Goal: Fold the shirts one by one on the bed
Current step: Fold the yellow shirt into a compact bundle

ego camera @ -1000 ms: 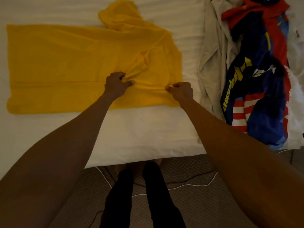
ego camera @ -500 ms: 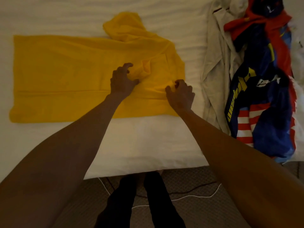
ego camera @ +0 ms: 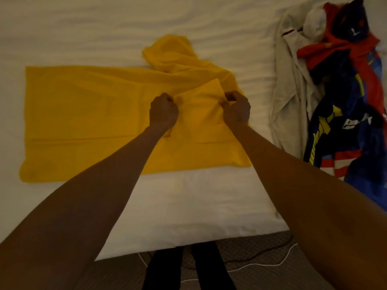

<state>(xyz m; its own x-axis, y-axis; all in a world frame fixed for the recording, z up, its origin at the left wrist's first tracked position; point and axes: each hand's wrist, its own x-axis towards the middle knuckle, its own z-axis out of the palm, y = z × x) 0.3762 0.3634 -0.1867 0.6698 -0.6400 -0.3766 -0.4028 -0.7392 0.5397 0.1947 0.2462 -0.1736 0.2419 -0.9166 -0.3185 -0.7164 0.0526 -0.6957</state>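
On yellow shirt (ego camera: 88,114): left hand (ego camera: 163,111), right hand (ego camera: 237,109) pinching fabric.

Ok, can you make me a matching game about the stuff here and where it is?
Things: 1 yellow shirt; 2 pile of clothes; 3 white cable.
Places: A on the floor; B heaped at the right of the bed; C spread out, pinched by the left hand and right hand.
Pairs: 1-C, 2-B, 3-A.
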